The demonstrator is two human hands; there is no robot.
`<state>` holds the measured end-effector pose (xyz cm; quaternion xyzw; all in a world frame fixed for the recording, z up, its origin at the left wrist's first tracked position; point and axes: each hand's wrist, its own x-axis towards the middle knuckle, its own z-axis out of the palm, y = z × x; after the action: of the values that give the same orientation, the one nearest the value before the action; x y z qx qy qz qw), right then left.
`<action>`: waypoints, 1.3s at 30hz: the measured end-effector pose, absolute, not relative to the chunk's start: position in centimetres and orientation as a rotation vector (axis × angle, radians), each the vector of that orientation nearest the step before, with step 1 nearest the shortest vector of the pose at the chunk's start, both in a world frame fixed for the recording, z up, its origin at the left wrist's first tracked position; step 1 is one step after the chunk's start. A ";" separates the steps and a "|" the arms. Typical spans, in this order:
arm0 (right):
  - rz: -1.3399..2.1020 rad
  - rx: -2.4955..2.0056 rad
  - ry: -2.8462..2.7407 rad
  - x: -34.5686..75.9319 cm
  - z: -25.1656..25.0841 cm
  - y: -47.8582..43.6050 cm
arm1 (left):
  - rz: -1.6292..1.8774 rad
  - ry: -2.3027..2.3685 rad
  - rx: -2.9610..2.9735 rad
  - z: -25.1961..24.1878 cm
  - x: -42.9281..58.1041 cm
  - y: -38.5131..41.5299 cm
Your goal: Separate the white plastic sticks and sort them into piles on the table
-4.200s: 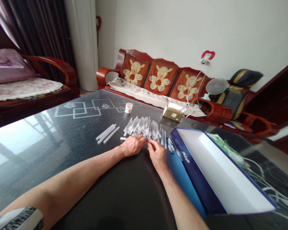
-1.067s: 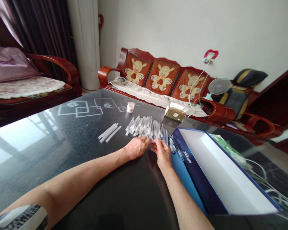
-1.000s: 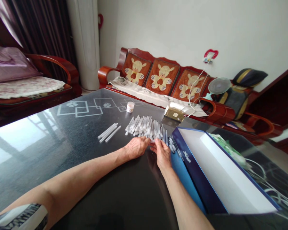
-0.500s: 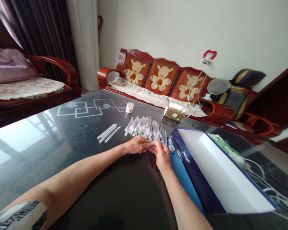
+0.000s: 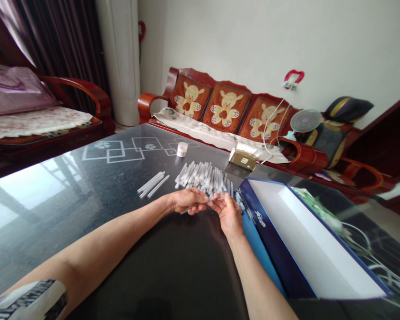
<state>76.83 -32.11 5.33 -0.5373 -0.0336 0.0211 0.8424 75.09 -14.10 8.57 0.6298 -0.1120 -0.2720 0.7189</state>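
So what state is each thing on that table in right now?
Left hand: closed around a white tube.
Right hand: pinching a small piece at the tube's end.
Tube pile: lying loose.
Three tubes: set apart.
Blue box: open.
Small jar: upright.

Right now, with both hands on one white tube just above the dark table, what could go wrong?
1. The white tube is pinched only at fingertips between left hand and right hand; it might slip and roll on the glossy table.
2. The pile of tubes lies loose just beyond the hands; a knuckle could scatter it.
3. The blue box sits close to the right wrist and could be nudged.
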 end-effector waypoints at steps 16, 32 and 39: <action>-0.665 -2.851 -0.467 80.5 7.4 -36.8 | 0.625 -0.524 2.576 5.1 75.8 -14.1; -0.680 -2.408 -0.668 75.4 4.2 -33.6 | 0.794 -0.459 2.559 5.1 75.7 -14.0; -0.708 -2.520 -0.647 75.4 4.0 -33.3 | 0.700 -0.197 2.699 6.5 75.7 -13.9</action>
<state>75.37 -33.33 4.01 -0.9115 -0.2339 -0.2563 0.2207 75.72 -13.93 6.49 0.9511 -0.0695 0.2466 0.1724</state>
